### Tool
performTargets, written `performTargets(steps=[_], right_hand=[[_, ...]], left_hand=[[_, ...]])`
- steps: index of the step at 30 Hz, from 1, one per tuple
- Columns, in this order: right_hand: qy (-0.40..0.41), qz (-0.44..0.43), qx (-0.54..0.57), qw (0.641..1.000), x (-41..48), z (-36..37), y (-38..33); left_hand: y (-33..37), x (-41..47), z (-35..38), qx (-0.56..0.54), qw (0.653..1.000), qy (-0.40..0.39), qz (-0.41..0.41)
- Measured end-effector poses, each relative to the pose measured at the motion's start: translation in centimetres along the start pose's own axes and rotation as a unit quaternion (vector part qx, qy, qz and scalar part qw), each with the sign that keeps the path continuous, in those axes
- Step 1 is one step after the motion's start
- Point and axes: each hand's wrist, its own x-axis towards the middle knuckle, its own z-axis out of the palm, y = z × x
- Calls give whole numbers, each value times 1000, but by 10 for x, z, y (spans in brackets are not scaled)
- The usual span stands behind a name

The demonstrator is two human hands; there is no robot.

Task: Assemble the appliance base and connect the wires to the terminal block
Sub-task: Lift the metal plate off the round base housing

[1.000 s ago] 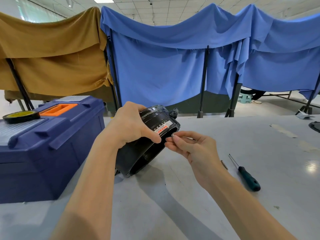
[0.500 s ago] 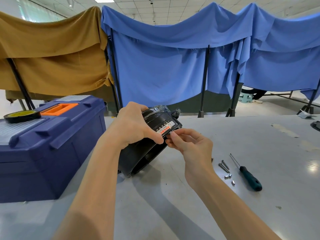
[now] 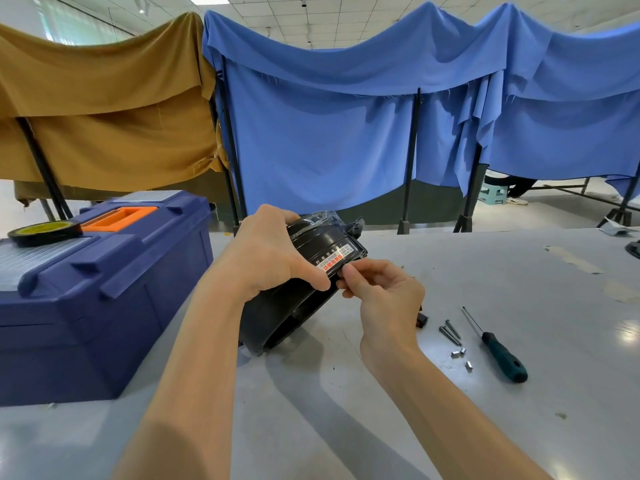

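On the table [image 3: 519, 271], my left hand [image 3: 266, 258] grips one base [image 3: 277, 313], right hand [image 3: 384, 292] pinches its edge (fingertips closed); two screws [image 3: 450, 332] at four o'clock.

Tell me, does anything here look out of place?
Only small clutter: loose screws and metal bits lie scattered on the table beside the screwdriver. The black base is tilted, but the left hand holds it.

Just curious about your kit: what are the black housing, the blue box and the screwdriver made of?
The black housing looks like moulded plastic, semi-gloss with soft highlights. The blue box seems plastic too: matte, moulded ribs. The screwdriver has a thin shiny metal shaft and a green handle, probably plastic or rubber.
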Motion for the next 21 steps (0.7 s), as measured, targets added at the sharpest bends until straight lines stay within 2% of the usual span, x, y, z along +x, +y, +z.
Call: performTargets(steps=[3,8,16,21], right_hand=[[-1,28,16,999,0,0,1],[-11,121,95,988,-1,-1,-2],[37,174,116,977,-10,1,-14],[17,218,160,963,-19,-2,-20]], left_hand=[[1,-1,1,1,1000,4,7],[3,-2,3,13,1000,11,14],[4,-6,5,33,999,30,18],[6,-10,7,35,998,42,20]])
